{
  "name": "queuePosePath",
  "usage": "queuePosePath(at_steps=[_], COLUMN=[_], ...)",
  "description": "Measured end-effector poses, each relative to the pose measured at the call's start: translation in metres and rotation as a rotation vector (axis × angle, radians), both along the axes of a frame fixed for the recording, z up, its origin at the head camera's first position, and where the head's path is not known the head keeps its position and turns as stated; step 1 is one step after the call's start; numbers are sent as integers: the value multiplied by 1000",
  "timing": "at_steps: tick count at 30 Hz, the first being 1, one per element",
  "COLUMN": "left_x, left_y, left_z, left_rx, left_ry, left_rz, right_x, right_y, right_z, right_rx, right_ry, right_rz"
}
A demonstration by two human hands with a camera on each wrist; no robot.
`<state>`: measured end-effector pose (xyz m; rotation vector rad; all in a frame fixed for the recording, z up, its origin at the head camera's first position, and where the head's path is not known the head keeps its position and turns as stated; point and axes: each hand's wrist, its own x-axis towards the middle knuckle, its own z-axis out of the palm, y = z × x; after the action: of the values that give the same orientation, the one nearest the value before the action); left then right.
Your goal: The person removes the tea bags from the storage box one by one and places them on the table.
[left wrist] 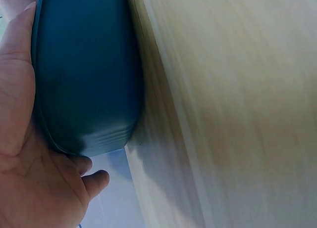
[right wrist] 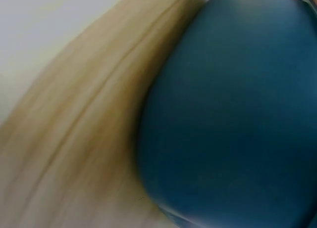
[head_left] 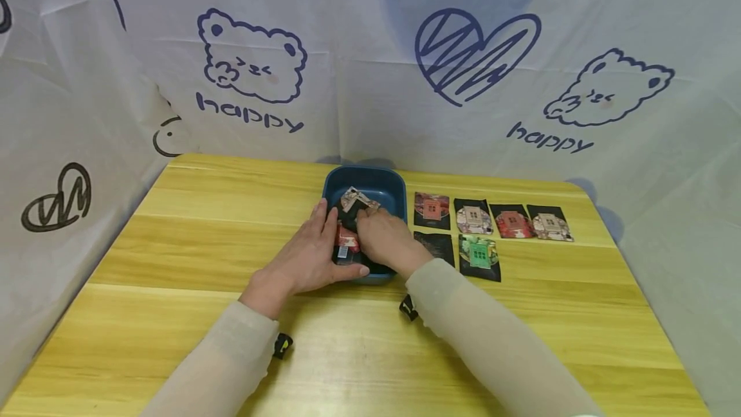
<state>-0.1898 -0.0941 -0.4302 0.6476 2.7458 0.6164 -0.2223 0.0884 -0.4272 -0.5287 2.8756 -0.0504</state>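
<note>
A dark blue plastic bin (head_left: 373, 174) stands at the table's back edge with several small flat sachets inside. My right hand (head_left: 384, 237) reaches into it, fingers curled on a black sachet (head_left: 350, 213). A patterned beige sachet (head_left: 354, 196) lies by its fingertips, and a red and black sachet (head_left: 346, 237) below. My left hand (head_left: 309, 250) rests against the bin's left rim, fingers straight, thumb stretched along the near rim. The left wrist view shows this hand (left wrist: 34, 139) against the bin's outer wall (left wrist: 89, 74). Only the bin (right wrist: 233, 114) fills most of the right wrist view.
Right of the bin, several sachets lie in two rows, among them a red one (head_left: 431, 210), a green one (head_left: 479, 256) and a plain black one (head_left: 437, 246). Small black pieces (head_left: 282, 345) show beside both wrists. A printed white cloth (head_left: 359, 69) hangs behind the wooden table (head_left: 347, 352).
</note>
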Motion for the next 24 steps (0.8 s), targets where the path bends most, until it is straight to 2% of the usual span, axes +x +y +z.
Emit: queuePosePath(at_steps=[4, 9, 13, 16, 21, 24], left_x=[0, 0, 0, 0, 1, 1], left_y=[0, -1, -1, -1, -1, -1], left_z=[0, 0, 1, 1, 0, 0], left_rx=[11, 11, 11, 14, 11, 7], left_ry=[-4, -17, -14, -12, -10, -8], left_rz=[3, 0, 0, 2, 1, -1], right_x=[3, 5, 6, 6, 4, 4], right_y=[3, 8, 12, 14, 13, 8], right_z=[-2, 0, 5, 10, 16, 16], right_rx=[-36, -96, -82, -106, -190, -188], right_ry=[41, 16, -23, -21, 66, 70], right_rz=[114, 254, 288, 233, 26, -72])
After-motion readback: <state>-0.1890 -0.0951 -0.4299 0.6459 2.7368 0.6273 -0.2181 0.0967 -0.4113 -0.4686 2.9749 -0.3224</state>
